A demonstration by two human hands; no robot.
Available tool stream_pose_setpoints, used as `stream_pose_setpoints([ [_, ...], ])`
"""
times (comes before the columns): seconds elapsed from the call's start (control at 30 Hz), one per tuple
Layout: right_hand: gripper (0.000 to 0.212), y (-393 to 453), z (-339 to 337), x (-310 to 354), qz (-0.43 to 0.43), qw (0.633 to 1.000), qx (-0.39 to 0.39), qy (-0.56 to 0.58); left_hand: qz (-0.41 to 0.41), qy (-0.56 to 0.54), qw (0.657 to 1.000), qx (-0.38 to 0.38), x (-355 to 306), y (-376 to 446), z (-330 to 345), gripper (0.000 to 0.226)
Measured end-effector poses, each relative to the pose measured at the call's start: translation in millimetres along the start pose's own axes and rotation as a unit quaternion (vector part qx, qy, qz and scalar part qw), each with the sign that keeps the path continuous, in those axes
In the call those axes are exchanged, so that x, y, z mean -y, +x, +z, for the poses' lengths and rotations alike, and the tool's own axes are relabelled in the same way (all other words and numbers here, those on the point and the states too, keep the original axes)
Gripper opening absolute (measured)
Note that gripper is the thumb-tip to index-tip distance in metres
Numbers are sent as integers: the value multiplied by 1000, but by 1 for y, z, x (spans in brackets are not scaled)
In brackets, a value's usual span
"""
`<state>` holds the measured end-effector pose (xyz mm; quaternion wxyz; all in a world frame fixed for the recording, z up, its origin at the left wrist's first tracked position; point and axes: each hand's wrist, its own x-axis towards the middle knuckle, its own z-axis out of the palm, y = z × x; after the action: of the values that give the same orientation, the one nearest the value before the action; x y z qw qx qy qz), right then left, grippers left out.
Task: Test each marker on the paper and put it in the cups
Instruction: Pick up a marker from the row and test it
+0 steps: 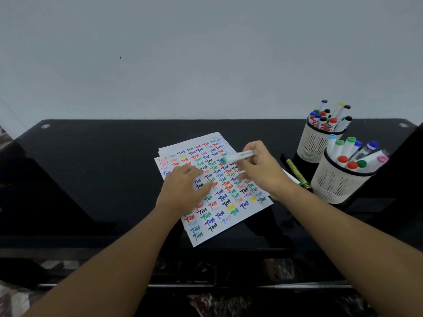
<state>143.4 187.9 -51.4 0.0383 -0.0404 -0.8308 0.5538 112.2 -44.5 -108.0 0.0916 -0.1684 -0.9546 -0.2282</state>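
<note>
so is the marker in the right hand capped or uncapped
Uncapped: the marker in the right hand shows a bare green tip, held above the paper.

Right hand [261,170] holds green marker [238,156] over paper [219,216].

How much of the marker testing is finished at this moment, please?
Mostly done: the paper is nearly filled with coloured "Test" words, and both cups hold many markers. In hand: the right hand holds a green-tipped marker over the page; the left hand steadies it. Left: a yellow-green marker on the table.
</note>
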Motion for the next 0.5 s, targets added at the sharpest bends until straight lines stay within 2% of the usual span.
stream_pose_setpoints([
  [0.03, 17, -1, -1, 2, -6, 1000, -12, -11, 0, -2, 1000, -1, 0, 0, 0, 61],
  [0.1, 36, -2, -4, 9, -28, 994, -48, -93, 0, -2, 1000, -2, 0, 1, -1, 60],
  [0.17, 43, -2, -9, 17, -60, 981, -85, -162, 3, 0, 1000, -2, 0, 1, 0, 61],
  [0.3, 23, 2, -28, 31, -104, 972, -109, -178, 4, -1, 1000, -1, 1, 0, 1, 60],
  [0.4, 23, 4, -52, 46, -148, 949, -142, -240, 6, 7, 1000, 0, 0, 1, 0, 62],
  [0.5, 22, 11, -83, 59, -145, 931, -184, -280, 3, 4, 1000, -1, 0, 1, 0, 62],
])
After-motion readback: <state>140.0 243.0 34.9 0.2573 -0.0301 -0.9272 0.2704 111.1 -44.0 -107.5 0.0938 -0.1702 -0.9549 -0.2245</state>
